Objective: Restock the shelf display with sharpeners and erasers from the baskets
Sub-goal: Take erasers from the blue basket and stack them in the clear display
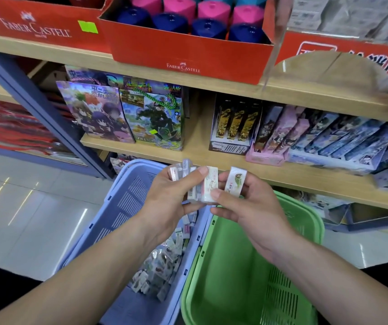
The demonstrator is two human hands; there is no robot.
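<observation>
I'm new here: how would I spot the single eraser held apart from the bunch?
Find the green basket on the right; the right hand hovers over its far rim. It pinches one eraser, white-wrapped with a green emblem, while the left hand beside it grips a whole bunch.

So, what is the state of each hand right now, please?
Left hand: grips a stack of erasers.
Right hand: pinches a single eraser.
</observation>
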